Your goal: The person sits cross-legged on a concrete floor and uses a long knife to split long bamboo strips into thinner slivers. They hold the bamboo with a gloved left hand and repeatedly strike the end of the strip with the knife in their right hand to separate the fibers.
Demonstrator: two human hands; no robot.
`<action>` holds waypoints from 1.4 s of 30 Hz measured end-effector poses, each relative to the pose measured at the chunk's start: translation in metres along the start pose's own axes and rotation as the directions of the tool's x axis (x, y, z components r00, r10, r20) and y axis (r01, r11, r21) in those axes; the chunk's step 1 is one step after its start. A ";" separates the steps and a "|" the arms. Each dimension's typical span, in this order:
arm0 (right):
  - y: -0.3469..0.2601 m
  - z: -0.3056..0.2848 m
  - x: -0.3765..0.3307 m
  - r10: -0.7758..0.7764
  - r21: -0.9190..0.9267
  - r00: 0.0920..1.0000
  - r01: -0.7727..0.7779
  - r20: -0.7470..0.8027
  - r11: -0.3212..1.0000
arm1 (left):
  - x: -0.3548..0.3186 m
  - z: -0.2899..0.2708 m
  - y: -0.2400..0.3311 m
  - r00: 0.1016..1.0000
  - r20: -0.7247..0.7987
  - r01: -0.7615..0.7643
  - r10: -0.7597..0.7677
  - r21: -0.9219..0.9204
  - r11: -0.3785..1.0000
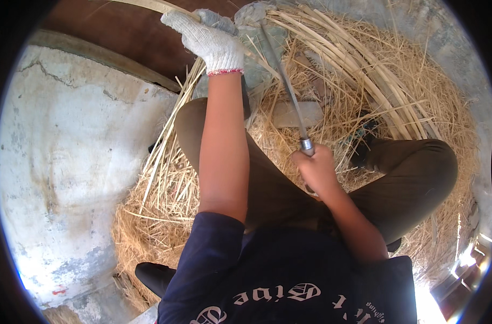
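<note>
My left hand [211, 46], in a white knit glove with a red-edged cuff, reaches far forward, closed around a pale bamboo strip [148, 5]. One end of the strip runs out past the upper left edge of the view. Nearer to me and to the right, my bare right hand [317, 168] grips the handle of a long knife [287, 83]. Its narrow grey blade points forward and slightly left, with a shiny metal collar at the handle. The blade's tip lies to the right of the gloved hand, apart from it.
Long bamboo strips [365, 59] lie in a curved bundle at the right. Thin shavings [143, 237] cover the floor around my bent legs [413, 162]. A flat block [297, 114] lies between my legs, beneath the blade. A cracked whitewashed wall [84, 146] stands at the left.
</note>
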State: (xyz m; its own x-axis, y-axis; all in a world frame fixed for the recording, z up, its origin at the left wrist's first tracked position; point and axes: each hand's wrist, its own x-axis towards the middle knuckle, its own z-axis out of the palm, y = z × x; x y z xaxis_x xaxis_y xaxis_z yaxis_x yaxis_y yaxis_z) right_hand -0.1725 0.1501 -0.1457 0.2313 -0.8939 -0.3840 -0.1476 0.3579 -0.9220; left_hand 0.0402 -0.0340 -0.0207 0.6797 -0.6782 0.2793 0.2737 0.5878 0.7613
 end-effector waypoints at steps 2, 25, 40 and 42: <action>-0.008 -0.002 -0.003 -0.151 0.004 0.982 0.153 -0.111 0.988 | -0.001 -0.001 0.002 0.999 0.013 -0.048 0.048 0.019 0.999; 0.011 0.003 0.001 0.197 0.256 0.978 -0.206 0.061 0.944 | -0.005 0.009 0.001 0.994 -0.106 0.016 -0.010 0.056 0.998; -0.008 -0.010 -0.003 -0.115 0.111 0.989 0.125 -0.087 0.986 | -0.006 0.012 0.002 0.994 -0.099 0.045 -0.045 0.003 0.999; 0.008 -0.002 -0.001 -0.158 0.204 0.976 0.187 -0.153 0.961 | -0.008 0.015 0.003 0.996 -0.088 0.037 -0.035 0.019 0.999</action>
State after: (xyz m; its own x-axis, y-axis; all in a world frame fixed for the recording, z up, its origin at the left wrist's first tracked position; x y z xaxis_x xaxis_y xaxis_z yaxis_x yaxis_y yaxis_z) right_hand -0.1756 0.1529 -0.1529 0.1020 -0.9698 -0.2216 0.0979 0.2315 -0.9679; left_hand 0.0249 -0.0337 -0.0118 0.7269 -0.6570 0.2000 0.2854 0.5538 0.7822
